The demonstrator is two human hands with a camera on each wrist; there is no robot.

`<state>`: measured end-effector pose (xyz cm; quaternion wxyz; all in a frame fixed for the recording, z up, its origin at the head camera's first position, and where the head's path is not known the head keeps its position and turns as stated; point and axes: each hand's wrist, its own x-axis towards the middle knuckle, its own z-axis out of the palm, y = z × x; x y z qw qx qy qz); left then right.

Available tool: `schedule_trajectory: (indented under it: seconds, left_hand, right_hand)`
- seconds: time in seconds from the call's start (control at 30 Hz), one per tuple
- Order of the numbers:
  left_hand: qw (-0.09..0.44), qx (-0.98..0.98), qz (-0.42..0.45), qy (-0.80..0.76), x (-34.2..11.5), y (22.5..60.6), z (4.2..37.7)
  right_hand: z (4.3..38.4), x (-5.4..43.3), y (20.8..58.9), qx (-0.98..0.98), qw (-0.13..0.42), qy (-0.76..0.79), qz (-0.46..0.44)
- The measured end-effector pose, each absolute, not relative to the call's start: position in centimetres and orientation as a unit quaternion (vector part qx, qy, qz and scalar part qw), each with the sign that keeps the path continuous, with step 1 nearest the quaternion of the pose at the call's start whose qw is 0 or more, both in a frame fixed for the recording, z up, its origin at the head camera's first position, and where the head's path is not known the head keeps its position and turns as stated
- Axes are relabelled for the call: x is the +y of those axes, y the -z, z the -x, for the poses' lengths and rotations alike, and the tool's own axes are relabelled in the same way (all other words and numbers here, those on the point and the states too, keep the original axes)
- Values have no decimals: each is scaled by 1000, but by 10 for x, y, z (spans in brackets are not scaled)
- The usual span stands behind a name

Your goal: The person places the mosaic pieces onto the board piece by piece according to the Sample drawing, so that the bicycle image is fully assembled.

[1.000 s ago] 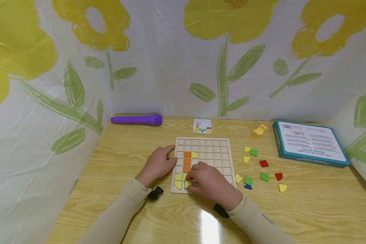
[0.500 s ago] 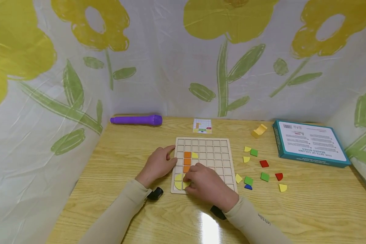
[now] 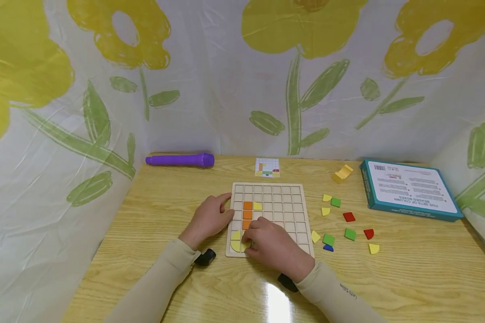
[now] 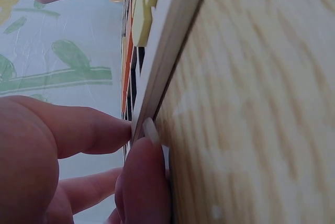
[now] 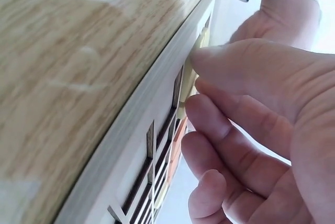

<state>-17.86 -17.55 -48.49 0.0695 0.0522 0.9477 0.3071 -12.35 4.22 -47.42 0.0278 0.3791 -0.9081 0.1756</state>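
A wooden grid board lies on the table. My left hand holds its left edge, index finger on top and thumb against the side. My right hand bends over the board's near left part. Its thumb and fingertips pinch a yellow quarter-circle tile, mostly hidden by the fingers. To the left of that tile, yellow quarter-circles fill corner cells, together forming a rounded shape. Orange square tiles run up one column, with another yellow quarter-circle beside the top one.
Right of the board lie loose tiles: green squares, red pieces, yellow quarter-circles and a blue one. Behind stand a pattern card, a purple microphone-shaped object, a small yellow holder and a teal box.
My right hand has shifted slightly left, and the yellow tile under its fingers now sits against the yellow tiles on the left. My left hand has stayed at the board's edge.
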Motion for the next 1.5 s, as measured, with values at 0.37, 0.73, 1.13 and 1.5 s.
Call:
schedule_trajectory:
  seconds: [0.37,0.73,1.13,1.5]
  left_hand:
    - [65,949,-54,-305,-176,486,179]
    - [70,947,-53,-308,-176,484,178]
    - [74,946,-44,-312,-176,487,179]
    - [66,947,-51,-310,-174,487,179]
  right_hand:
    - [124,43,474,-908,32,-171,-382]
    - [127,84,463,-920,31,-198,-336]
    - [120,182,459,-960,15,-166,-225]
    - [111,256,461,-978,-3,-157,-136]
